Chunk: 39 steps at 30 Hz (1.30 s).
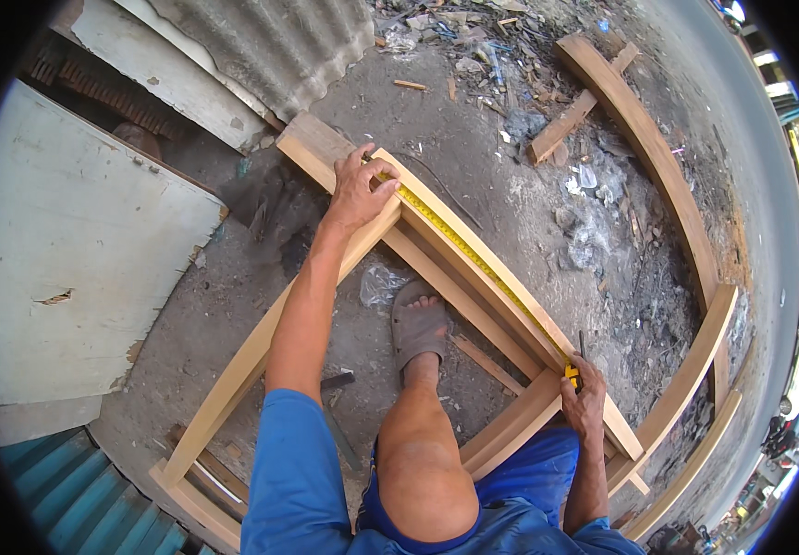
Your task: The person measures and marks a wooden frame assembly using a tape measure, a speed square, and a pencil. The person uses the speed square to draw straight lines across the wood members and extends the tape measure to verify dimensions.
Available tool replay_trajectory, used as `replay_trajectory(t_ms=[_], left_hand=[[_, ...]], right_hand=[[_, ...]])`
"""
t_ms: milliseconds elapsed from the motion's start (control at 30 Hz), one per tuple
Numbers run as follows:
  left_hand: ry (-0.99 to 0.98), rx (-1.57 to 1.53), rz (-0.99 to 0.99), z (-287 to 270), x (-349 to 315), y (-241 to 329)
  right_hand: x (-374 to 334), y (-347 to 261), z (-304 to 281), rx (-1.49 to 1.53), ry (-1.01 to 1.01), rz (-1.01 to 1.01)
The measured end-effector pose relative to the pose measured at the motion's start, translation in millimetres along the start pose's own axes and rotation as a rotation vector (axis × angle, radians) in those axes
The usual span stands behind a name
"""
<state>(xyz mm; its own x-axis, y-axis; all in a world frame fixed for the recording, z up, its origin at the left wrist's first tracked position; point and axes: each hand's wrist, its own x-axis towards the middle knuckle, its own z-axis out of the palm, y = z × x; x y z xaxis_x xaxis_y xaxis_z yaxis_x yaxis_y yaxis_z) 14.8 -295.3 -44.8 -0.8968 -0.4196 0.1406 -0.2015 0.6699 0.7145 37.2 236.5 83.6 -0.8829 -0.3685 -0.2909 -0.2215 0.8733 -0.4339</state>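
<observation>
A yellow tape measure blade (466,248) runs along the top face of a long pale wooden beam (510,282). At the beam's far left end, my left hand (360,191) pinches the blade's end against the wood. Down at the near right, my right hand (585,396) grips the yellow tape measure case (571,373), partly hidden by the fingers. A thin dark stick, pencil-like, sticks up from that hand. The beam belongs to a wooden frame, with a curved left side piece (261,335) and a shorter right piece (513,421) meeting it.
My sandalled foot (419,319) stands inside the frame. Curved timbers (651,153) lie at the right, near scattered rubbish and plastic (589,236). A pale worn panel (85,250) and corrugated sheet (279,46) stand at the left. A road with vehicles borders the far right.
</observation>
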Motion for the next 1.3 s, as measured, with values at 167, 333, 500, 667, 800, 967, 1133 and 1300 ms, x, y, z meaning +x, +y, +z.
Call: replay_trajectory(t_ms=[167, 333, 500, 667, 800, 967, 1133, 1300], left_hand=[[-0.005, -0.003, -0.015, -1.9, -1.6, -3.0], [-0.015, -0.004, -0.027, -8.7, -3.9, -3.8], [-0.073, 0.070, 0.057, 8.4, 17.9, 5.0], [-0.228, 0.145, 0.032, -15.6, 20.3, -34.1], [-0.243, 0.160, 0.034, -9.8, 32.3, -38.9], [-0.305, 0.166, 0.003, -8.8, 38.0, -23.9], [-0.359, 0.148, -0.043, -16.1, 41.2, -22.1], [-0.367, 0.128, -0.029, -20.0, 43.9, -31.7]], right_hand=[[1.2, -2.8, -1.9, 0.007, -0.021, -0.014], [-1.4, -2.5, 0.2, -0.008, -0.028, -0.033], [-7.6, -0.3, -9.4, 0.024, 0.006, -0.009], [3.2, 9.8, -7.5, 0.070, -0.076, -0.020], [-23.6, 47.2, -22.5, 0.087, -0.039, 0.079], [-51.0, 74.5, -34.9, 0.089, 0.011, 0.139], [-59.6, 82.6, -33.4, 0.083, 0.038, 0.142], [-60.1, 83.7, -32.4, 0.108, 0.030, 0.135]])
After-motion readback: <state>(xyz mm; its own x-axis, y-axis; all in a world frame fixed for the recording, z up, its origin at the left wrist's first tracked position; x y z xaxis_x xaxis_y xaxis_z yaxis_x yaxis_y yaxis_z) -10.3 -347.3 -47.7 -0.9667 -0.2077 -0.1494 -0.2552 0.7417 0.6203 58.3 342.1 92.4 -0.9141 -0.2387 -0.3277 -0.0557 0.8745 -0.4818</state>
